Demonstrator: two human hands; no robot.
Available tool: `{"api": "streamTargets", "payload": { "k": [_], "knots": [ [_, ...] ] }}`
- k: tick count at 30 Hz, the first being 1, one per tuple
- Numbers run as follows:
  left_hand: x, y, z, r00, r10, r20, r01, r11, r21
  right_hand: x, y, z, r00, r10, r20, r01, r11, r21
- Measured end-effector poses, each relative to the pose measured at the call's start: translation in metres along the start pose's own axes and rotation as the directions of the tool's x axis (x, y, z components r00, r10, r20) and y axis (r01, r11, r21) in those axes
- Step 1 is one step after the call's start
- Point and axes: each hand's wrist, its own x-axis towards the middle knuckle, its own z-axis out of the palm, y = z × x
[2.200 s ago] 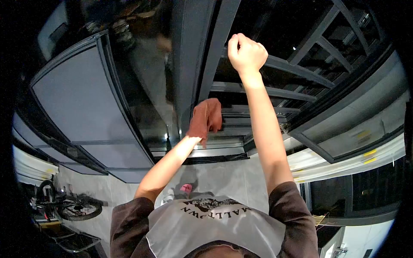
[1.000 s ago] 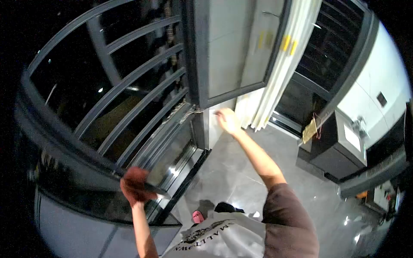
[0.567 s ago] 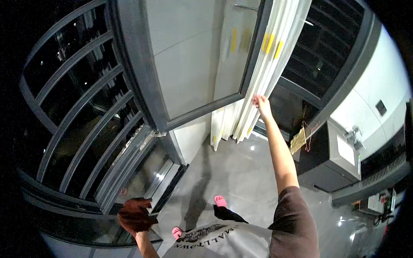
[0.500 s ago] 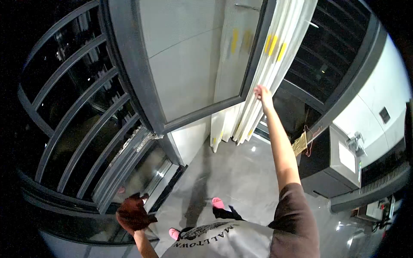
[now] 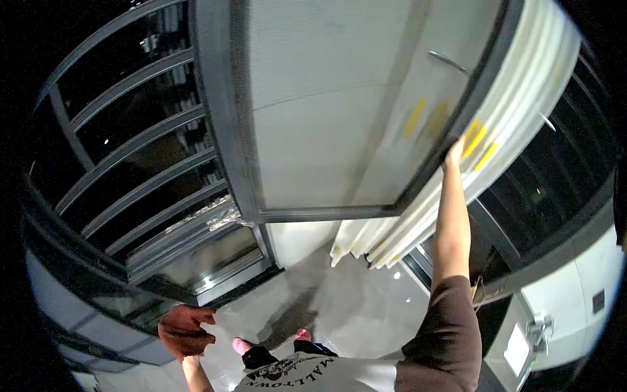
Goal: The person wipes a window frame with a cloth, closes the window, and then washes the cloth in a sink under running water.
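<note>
My left hand is at the lower left, covered by a bunched reddish-brown cloth that it holds; its fingers are hidden. My right hand is raised on an outstretched arm, its fingers closed on the outer edge of a dark-framed window panel. The panel stands swung out from the barred window, and a curved handle shows on it. White curtains with yellow marks hang right beside my right hand.
Curved dark bars cross the window at left, above a low sill. A second barred window is at right. A washbasin with a tap is at lower right. Pink slippers are on my feet.
My right hand has moved from in front of the curtains to the panel's outer edge. The panel now looks larger and nearer. The cloth remains on my left hand.
</note>
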Motion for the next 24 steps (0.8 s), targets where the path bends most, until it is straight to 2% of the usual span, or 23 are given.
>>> {"api": "streamTargets", "payload": {
  "k": [1, 2, 3, 4, 5, 6, 7, 8, 9, 10, 11, 12, 13, 14, 15, 16, 17, 18, 19, 20, 22, 23, 24],
  "knots": [
    [0.002, 0.004, 0.003, 0.999, -0.047, -0.023, 0.048, 0.997, 0.055, 0.003, 0.011, -0.004, 0.998, -0.057, -0.018, 0.057, 0.998, -0.011],
    [-0.004, -0.005, -0.004, 0.994, -0.066, -0.083, 0.09, 0.941, 0.325, 0.001, 0.016, -0.009, 0.993, -0.081, -0.092, 0.074, 0.994, -0.079],
    [-0.005, -0.004, -0.002, 0.969, -0.17, -0.18, 0.242, 0.809, 0.535, 0.003, 0.02, -0.017, 0.98, -0.111, -0.164, 0.086, 0.985, -0.151],
    [-0.007, -0.003, 0.0, 0.922, -0.273, -0.275, 0.386, 0.586, 0.712, 0.038, 0.049, -0.05, 0.987, -0.13, -0.092, 0.113, 0.98, -0.165],
    [-0.008, -0.002, 0.002, 0.856, -0.368, -0.363, 0.485, 0.331, 0.81, 0.002, 0.024, -0.041, 0.983, -0.158, -0.097, 0.137, 0.972, -0.19],
    [-0.013, 0.001, 0.003, 0.868, -0.326, -0.376, 0.497, 0.53, 0.687, -0.011, 0.016, -0.048, 0.976, -0.216, -0.027, 0.211, 0.969, -0.131],
    [-0.025, -0.023, -0.009, 0.853, -0.347, -0.39, 0.512, 0.705, 0.492, -0.025, 0.006, -0.054, 0.97, -0.215, -0.113, 0.187, 0.958, -0.217],
    [-0.037, -0.047, -0.02, 0.838, -0.369, -0.403, 0.487, 0.839, 0.244, -0.048, -0.005, -0.058, 0.919, -0.343, -0.194, 0.235, 0.872, -0.429],
    [-0.049, -0.071, -0.031, 0.822, -0.39, -0.416, 0.428, 0.904, -0.003, -0.056, -0.009, -0.069, 0.902, -0.369, -0.223, 0.259, 0.877, -0.405],
    [-0.041, -0.035, -0.022, 0.908, -0.318, -0.274, 0.335, 0.942, 0.016, -0.05, 0.002, -0.105, 0.879, -0.457, -0.138, 0.338, 0.8, -0.496],
    [-0.039, -0.017, -0.018, 0.914, -0.314, -0.255, 0.337, 0.94, 0.048, -0.092, -0.026, -0.095, 0.866, -0.455, -0.209, 0.293, 0.799, -0.525],
    [-0.038, 0.002, -0.017, 0.871, -0.406, -0.276, 0.465, 0.863, 0.199, -0.14, -0.062, -0.079, 0.919, -0.371, -0.129, 0.287, 0.859, -0.424],
    [-0.037, 0.021, -0.017, 0.812, -0.506, -0.291, 0.583, 0.726, 0.365, -0.164, -0.074, -0.083, 0.897, -0.416, -0.15, 0.323, 0.848, -0.42],
    [-0.034, 0.034, -0.019, 0.745, -0.601, -0.289, 0.653, 0.573, 0.495, -0.192, -0.088, -0.086, 0.917, -0.335, -0.217, 0.259, 0.913, -0.315],
    [-0.043, 0.025, -0.026, 0.764, -0.576, -0.292, 0.645, 0.667, 0.372, -0.208, -0.09, -0.106, 0.89, -0.421, -0.176, 0.32, 0.85, -0.419],
    [-0.052, 0.015, -0.032, 0.781, -0.55, -0.295, 0.618, 0.748, 0.241, -0.236, -0.104, -0.106, 0.884, -0.45, -0.131, 0.362, 0.833, -0.418],
    [-0.056, 0.005, -0.038, 0.801, -0.501, -0.327, 0.591, 0.581, 0.559, -0.267, -0.118, -0.103, 0.882, -0.44, -0.165, 0.338, 0.838, -0.427],
    [-0.063, -0.014, -0.045, 0.816, -0.476, -0.329, 0.551, 0.467, 0.691, -0.283, -0.119, -0.12, 0.866, -0.47, -0.168, 0.338, 0.8, -0.497],
    [-0.07, -0.032, -0.053, 0.829, -0.45, -0.332, 0.5, 0.333, 0.799, -0.31, -0.129, -0.124, 0.832, -0.548, -0.083, 0.389, 0.684, -0.617],
    [-0.081, -0.048, -0.059, 0.752, -0.55, -0.364, 0.656, 0.675, 0.337, -0.332, -0.133, -0.13, 0.83, -0.55, -0.096, 0.387, 0.691, -0.61],
    [-0.107, -0.058, -0.074, 0.636, -0.679, -0.367, 0.677, 0.719, -0.158, -0.381, -0.145, -0.119, 0.826, -0.552, -0.113, 0.383, 0.696, -0.607],
    [-0.117, -0.056, -0.08, 0.571, -0.736, -0.364, 0.624, 0.677, -0.391, -0.411, -0.16, -0.099, 0.845, -0.484, -0.227, 0.307, 0.787, -0.535],
    [-0.119, -0.036, -0.09, 0.694, -0.604, -0.392, 0.569, 0.794, -0.215, -0.434, -0.17, -0.088, 0.853, -0.402, -0.332, 0.232, 0.863, -0.449]
  ]
}}
